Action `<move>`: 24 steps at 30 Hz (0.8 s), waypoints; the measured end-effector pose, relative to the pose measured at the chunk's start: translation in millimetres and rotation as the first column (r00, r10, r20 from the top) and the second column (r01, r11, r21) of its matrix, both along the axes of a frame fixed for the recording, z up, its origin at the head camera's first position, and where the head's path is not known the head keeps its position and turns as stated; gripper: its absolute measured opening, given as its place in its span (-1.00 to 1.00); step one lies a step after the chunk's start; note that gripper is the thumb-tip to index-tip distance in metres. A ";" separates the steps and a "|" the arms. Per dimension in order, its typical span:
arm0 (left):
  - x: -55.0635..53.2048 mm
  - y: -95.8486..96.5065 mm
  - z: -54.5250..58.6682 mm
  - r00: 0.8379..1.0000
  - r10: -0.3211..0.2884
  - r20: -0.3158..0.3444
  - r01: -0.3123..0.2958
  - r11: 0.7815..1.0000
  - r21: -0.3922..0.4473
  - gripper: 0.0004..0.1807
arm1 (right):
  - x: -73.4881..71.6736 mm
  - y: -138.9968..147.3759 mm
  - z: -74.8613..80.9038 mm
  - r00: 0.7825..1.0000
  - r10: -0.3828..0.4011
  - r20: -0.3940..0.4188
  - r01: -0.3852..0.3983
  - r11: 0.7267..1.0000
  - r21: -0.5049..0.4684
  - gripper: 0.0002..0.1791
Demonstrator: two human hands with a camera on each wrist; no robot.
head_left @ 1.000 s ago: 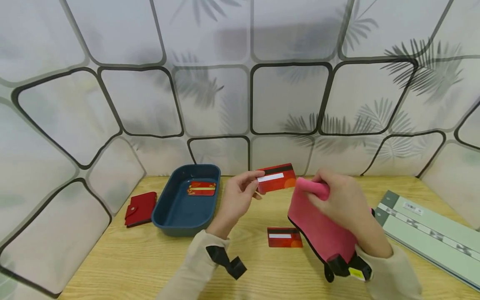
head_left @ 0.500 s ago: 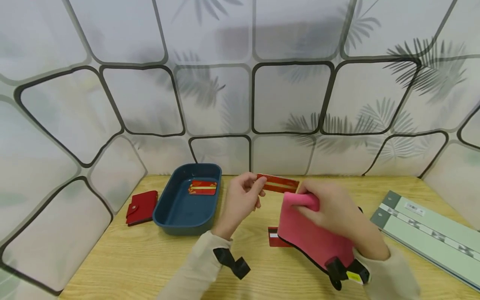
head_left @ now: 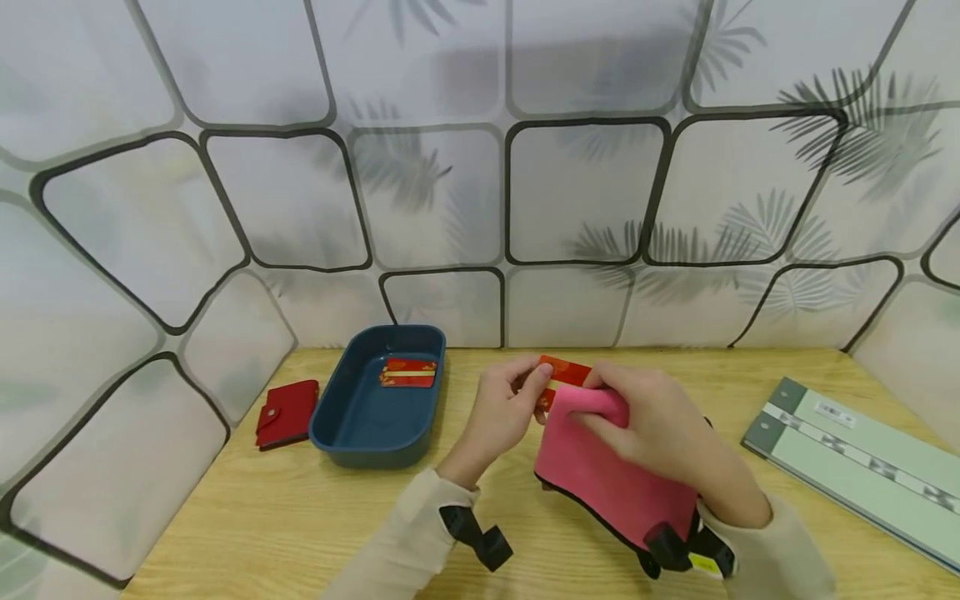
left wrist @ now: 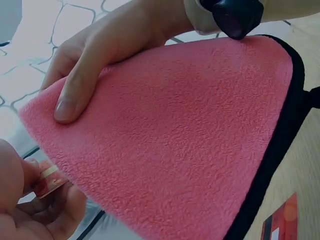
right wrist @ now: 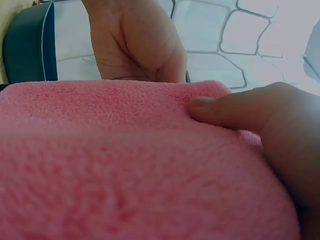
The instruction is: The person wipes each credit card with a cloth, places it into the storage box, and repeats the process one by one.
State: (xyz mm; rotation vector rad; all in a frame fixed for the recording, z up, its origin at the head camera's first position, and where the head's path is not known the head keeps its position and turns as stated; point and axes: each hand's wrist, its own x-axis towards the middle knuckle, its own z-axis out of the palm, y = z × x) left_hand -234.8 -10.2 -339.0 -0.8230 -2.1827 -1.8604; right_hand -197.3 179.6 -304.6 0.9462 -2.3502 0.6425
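My left hand [head_left: 501, 415] pinches a red bank card [head_left: 572, 370] between thumb and fingers, its gold-banded side showing. Beside it, my right hand [head_left: 663, 421] grips a fuzzy pink cleaning cloth [head_left: 615, 492] with black edging, thumb on the near face in the left wrist view. The cloth's folded top overlaps the card's lower right part in the head view, with the right fingertips right at the card. A second red card [left wrist: 284, 222], dark stripe showing, lies on the table; in the head view the cloth hides nearly all of it.
On the left stands a blue tray [head_left: 375, 457] with another red and gold card [head_left: 408, 373] inside. A red snap wallet [head_left: 288, 414] lies to the tray's left. Pale green binders or notebooks [head_left: 862, 467] lie at the right, and a patterned curtain [head_left: 577, 192] backs the table.
The card in my left hand has turned from its striped side to its gold-banded side. My right hand has brought the cloth leftward up to it, covering the card on the table.
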 end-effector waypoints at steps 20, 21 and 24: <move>1.3 2.8 -0.9 0.981 -0.136 0.138 0.147 0.986 -0.076 -0.76 | -5.8 4.0 -8.8 0.992 -0.102 -0.074 0.104 0.994 0.015 -0.69; 1.1 2.5 -0.9 0.982 -0.131 0.140 0.143 0.986 -0.084 -0.76 | -6.4 3.1 -9.4 0.991 -0.106 -0.087 0.108 0.994 0.017 -0.69; 1.0 2.3 -1.0 0.981 -0.134 0.140 0.148 0.984 -0.097 -0.76 | -6.9 0.9 -11.1 0.987 -0.128 -0.098 0.129 0.992 0.007 -0.69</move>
